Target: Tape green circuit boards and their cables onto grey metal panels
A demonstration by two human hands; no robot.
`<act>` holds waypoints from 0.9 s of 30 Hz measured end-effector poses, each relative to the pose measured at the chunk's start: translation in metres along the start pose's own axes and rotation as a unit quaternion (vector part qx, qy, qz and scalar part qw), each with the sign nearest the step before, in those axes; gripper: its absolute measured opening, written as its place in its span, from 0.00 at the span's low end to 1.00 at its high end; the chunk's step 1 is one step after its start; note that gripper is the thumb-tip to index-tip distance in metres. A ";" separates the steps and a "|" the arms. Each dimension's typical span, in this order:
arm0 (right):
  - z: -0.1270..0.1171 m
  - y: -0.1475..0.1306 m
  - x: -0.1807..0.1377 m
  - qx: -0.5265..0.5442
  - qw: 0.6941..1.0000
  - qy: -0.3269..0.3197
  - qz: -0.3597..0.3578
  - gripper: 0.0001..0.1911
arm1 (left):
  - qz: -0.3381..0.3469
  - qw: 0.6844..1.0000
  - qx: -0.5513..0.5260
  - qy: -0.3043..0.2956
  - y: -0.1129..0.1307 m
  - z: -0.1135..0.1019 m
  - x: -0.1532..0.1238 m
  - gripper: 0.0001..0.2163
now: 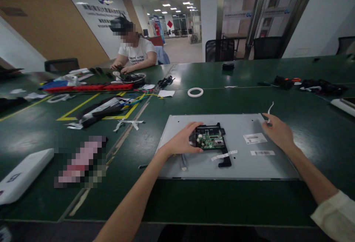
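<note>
A flat grey metal panel [191, 171] lies on the green table in front of me. On it sits a black plastic frame [227, 157] around a green circuit board [210, 141]. My left hand [185, 138] is closed around the frame's left end, fingers at the far edge and thumb at the near one. A piece of white tape [222, 156] crosses the frame's lower arm. At the panel's far right corner, my right hand [276, 131] pinches a thin strip of white tape [271, 108] that sticks up. A grey cable [183, 163] with a plug rests near my left wrist.
A roll of white tape [195, 92] lies beyond the panel. To the left are a blurred pink object [83, 158], a white case [24, 177] and a black device with wires [102, 110]. Across the table, a person [135, 51] handles cables. Black cables [318, 86] lie at the right.
</note>
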State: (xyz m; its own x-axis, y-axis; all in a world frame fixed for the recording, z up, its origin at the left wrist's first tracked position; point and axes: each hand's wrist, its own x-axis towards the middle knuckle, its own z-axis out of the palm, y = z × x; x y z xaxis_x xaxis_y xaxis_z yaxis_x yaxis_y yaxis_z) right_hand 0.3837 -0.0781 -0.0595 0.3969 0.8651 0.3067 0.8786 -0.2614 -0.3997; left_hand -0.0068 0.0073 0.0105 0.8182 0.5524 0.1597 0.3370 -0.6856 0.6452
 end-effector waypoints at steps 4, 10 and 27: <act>-0.002 0.000 0.000 -0.002 1.000 -0.007 0.004 0.24 | 0.001 0.999 -0.021 0.042 0.005 0.001 0.003 0.40; -0.004 -0.001 0.001 -0.015 1.000 -0.015 -0.001 0.25 | -0.006 0.997 -0.039 0.071 0.010 0.001 0.005 0.40; -0.004 0.004 -0.001 -0.022 0.999 -0.025 -0.037 0.25 | -0.012 0.998 -0.031 0.052 0.006 0.024 0.032 0.42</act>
State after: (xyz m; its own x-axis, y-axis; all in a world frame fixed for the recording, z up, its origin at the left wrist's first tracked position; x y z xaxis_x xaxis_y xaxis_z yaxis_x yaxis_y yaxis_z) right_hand 0.3879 -0.0812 -0.0582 0.3181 0.9026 0.2900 0.9159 -0.2137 -0.3397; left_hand 0.0323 0.0092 0.0013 0.7563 0.6167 0.2182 0.3242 -0.6431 0.6938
